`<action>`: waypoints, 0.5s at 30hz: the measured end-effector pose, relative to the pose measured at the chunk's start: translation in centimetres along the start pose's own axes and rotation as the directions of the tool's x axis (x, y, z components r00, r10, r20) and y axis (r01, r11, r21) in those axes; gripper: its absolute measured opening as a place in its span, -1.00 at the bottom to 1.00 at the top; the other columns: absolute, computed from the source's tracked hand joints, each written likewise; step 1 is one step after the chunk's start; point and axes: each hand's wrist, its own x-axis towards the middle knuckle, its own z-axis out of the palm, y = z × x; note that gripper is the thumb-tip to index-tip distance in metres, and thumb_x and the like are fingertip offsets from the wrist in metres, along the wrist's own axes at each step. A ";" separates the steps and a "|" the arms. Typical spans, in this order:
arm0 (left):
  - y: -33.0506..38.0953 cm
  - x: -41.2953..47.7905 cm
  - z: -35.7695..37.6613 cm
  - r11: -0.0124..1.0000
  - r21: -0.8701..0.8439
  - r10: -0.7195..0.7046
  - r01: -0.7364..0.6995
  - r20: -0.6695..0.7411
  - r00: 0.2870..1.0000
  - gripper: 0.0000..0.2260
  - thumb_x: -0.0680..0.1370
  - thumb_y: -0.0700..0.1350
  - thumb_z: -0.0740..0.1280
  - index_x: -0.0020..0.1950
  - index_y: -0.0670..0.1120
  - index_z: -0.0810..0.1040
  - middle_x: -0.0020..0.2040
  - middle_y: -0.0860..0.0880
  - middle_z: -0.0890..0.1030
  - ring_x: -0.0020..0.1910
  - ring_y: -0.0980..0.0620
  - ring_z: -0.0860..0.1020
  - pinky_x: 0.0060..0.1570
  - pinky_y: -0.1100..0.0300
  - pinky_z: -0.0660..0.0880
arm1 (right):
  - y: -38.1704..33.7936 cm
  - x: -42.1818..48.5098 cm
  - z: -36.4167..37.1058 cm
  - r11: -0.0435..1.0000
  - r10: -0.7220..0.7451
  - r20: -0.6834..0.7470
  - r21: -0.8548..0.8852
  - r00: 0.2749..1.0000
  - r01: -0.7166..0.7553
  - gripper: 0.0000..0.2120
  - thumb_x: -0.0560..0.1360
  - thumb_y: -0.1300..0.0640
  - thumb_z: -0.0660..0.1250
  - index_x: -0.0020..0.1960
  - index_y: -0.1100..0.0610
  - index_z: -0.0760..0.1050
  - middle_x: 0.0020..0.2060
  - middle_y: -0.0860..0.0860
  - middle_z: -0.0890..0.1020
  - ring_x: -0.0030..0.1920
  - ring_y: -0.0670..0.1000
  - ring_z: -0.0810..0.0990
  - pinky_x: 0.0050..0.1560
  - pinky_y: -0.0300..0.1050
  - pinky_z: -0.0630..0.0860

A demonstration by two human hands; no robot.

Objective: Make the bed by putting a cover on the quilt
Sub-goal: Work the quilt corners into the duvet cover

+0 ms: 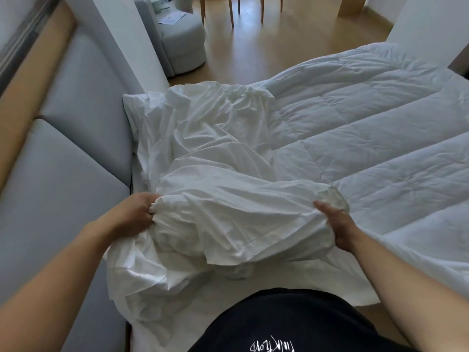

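Observation:
A white quilted quilt lies spread over the bed, reaching to the right edge of the view. A crumpled thin white cover is bunched over the quilt's near-left end, by the headboard. My left hand grips a gathered fold of the cover at its left side. My right hand holds the bunched cover at its right side, thumb on top and fingers tucked under the cloth. Between my hands the fabric sags in loose folds toward my body.
A grey padded headboard with a tan wooden rim runs along the left. Beyond the bed are a wooden floor, a pale round armchair with papers on it, and chair legs. A white wall panel stands beside the headboard.

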 end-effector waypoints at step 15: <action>-1.3 -4.6 -2.2 0.915 -0.401 0.002 0.029 0.076 0.997 -0.63 0.30 -0.27 0.22 -0.08 0.01 0.73 -0.10 -0.08 0.74 -0.06 -0.07 0.70 -0.05 -0.02 0.63 | -4.8 0.4 -6.6 0.935 -0.044 -0.283 -0.349 0.958 -0.060 -0.10 0.33 -0.42 0.42 0.42 0.19 0.45 0.20 0.13 0.60 0.17 0.19 0.58 0.24 0.09 0.49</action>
